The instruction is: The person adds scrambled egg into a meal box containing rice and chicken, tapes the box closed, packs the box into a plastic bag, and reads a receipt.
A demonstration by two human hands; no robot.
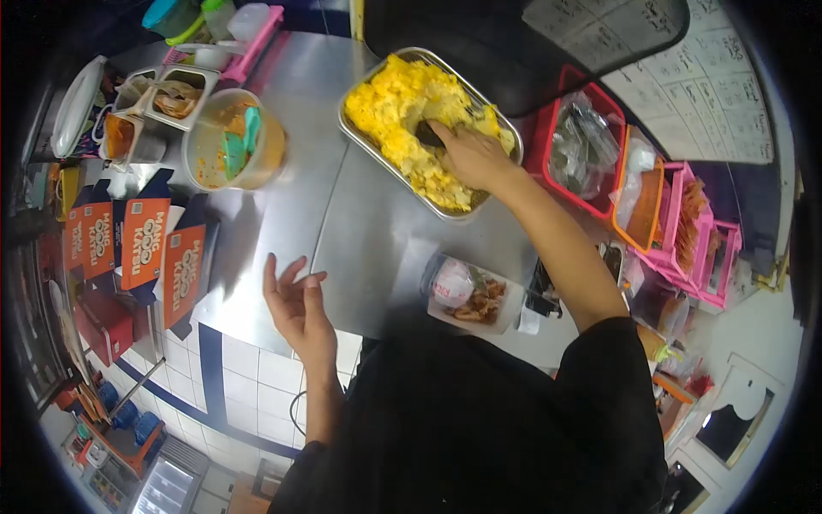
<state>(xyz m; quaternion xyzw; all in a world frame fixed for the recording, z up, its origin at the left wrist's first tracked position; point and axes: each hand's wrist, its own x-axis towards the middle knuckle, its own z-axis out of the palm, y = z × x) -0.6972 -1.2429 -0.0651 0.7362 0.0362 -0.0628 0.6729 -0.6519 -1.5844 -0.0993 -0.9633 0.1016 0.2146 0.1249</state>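
My right hand (pixel 473 156) reaches into a metal tray (pixel 364 137) heaped with yellow, scrambled-egg-like food (pixel 385 98). Its fingers close at a dark thing (pixel 427 133) sunk in a hollow of the food; what kind of thing it is, I cannot make out. My left hand (pixel 300 308) hovers palm up over the near edge of the steel counter (pixel 287 227), fingers apart, holding nothing. Between my body and the tray sits a white paper food box (pixel 505 313) with browned meat pieces (pixel 486 304) and a round wrapped portion (pixel 452 283) with red print.
A cloudy plastic tub (pixel 272 158) with a green utensil (pixel 235 150) stands at left, near metal food containers (pixel 181 94). Orange printed boxes (pixel 144 240) stand below it. On the right are a red basket (pixel 539 141) of plastic bags and pink racks (pixel 676 257).
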